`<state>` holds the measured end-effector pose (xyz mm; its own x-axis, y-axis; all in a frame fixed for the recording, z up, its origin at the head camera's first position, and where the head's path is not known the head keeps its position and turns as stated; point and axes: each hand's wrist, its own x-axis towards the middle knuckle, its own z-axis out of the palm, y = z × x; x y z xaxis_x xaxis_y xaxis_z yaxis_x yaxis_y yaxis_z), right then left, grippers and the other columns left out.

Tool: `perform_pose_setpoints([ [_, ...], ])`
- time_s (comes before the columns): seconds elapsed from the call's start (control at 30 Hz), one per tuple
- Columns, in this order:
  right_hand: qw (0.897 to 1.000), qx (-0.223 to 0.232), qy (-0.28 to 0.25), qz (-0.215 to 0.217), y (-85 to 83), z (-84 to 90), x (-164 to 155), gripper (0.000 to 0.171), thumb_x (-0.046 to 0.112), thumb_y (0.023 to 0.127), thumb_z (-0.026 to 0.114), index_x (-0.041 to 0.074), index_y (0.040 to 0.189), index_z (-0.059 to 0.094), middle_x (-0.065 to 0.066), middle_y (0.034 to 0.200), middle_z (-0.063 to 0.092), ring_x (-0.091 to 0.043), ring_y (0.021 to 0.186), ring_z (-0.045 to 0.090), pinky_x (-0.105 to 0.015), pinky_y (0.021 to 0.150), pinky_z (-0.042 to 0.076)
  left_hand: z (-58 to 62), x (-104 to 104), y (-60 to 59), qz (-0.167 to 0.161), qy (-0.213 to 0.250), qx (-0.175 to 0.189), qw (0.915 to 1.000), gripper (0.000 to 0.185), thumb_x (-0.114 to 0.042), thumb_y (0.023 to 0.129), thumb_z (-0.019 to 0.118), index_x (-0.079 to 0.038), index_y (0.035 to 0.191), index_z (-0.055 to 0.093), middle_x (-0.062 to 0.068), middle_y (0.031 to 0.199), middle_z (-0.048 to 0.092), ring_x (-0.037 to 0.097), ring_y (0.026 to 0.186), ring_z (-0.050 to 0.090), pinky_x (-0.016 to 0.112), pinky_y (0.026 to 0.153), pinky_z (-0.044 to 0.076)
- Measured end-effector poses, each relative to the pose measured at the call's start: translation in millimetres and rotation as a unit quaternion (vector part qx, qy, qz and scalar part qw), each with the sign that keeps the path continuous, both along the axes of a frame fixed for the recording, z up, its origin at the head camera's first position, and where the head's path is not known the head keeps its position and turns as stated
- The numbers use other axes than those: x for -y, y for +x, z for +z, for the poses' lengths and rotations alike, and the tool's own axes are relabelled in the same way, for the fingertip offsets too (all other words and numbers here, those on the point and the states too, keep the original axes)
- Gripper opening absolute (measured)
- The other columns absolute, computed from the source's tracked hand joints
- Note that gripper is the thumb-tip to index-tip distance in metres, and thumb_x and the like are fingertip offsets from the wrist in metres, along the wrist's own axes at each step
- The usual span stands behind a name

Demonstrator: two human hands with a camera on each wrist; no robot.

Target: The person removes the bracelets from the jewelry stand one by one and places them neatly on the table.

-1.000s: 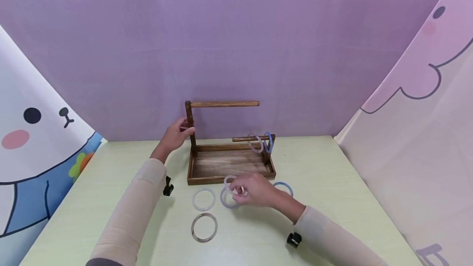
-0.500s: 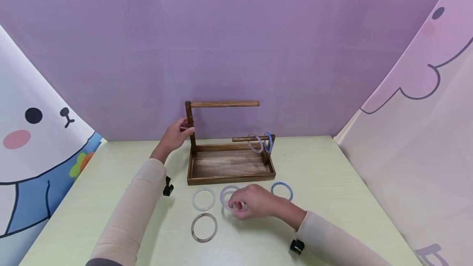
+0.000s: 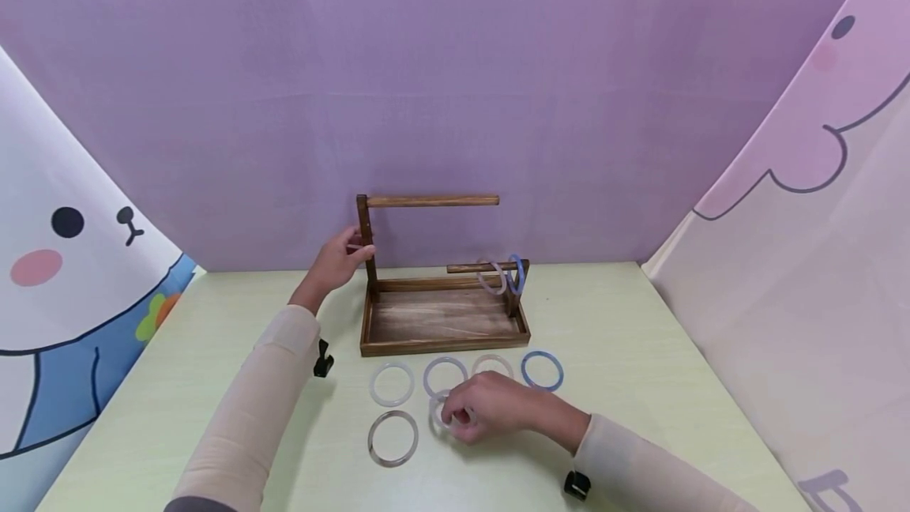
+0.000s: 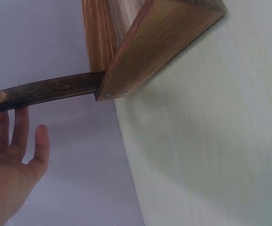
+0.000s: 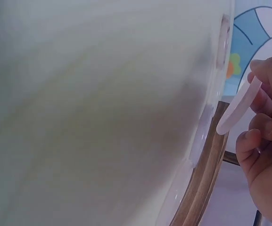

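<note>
Pinching a pale ring (image 5: 239, 108), the right hand (image 3: 490, 407) hovers above the surface (image 3: 611, 346) near the lavender ring (image 3: 426, 378); the left hand (image 3: 337, 261) grips the rack (image 3: 446, 347) by its upright (image 3: 366, 220). Hazard, I judge: a slack pinch could drop the pale ring; a tug could shift the rack.

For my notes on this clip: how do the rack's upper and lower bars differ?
The upper bar is longer, the lower bar shorter. The upper bar extends from the left post, the lower bar from the right post. The upper bar carries no rings, while a blue ring and a pale ring hang on the lower bar. Both are brown wooden rods, roughly horizontal.
</note>
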<state>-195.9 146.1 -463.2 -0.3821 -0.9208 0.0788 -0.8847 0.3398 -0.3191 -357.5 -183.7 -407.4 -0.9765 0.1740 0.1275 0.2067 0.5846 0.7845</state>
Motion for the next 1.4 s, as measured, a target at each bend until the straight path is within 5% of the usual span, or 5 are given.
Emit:
perform_pose_setpoints([
  [0.43,0.999,-0.015,0.039,0.024,4.5,-11.9,1.5,0.014,0.02,0.084,0.076,0.026,0.082,0.063,0.015,0.071,0.052,0.011,0.066,0.036,-0.004,0.059,0.025,0.6,0.3,-0.1,-0.001,-0.002,0.008,1.0,0.047,-0.031,0.106,0.056,-0.01,0.147,0.045,0.021,0.139,0.057,0.041,0.131,0.055,0.059,0.104,0.048],
  [0.9,0.995,-0.026,0.088,0.03,7.5,-14.4,2.5,0.019,0.038,0.085,0.081,0.028,0.084,0.065,0.018,0.07,0.05,0.012,0.063,0.035,-0.007,0.057,0.025,2.9,-1.0,1.7,0.001,0.0,0.007,1.0,0.046,-0.026,0.107,0.055,-0.009,0.148,0.044,0.022,0.14,0.057,0.042,0.131,0.055,0.059,0.105,0.047],
  [1.4,0.995,-0.031,0.091,0.02,8.3,-18.4,3.9,0.016,0.039,0.084,0.082,0.03,0.09,0.07,0.021,0.074,0.054,0.013,0.066,0.04,-0.006,0.059,0.028,0.9,-1.2,1.1,-0.001,0.001,0.006,1.0,0.049,-0.027,0.107,0.055,-0.009,0.15,0.042,0.023,0.142,0.055,0.043,0.132,0.054,0.06,0.106,0.047],
])
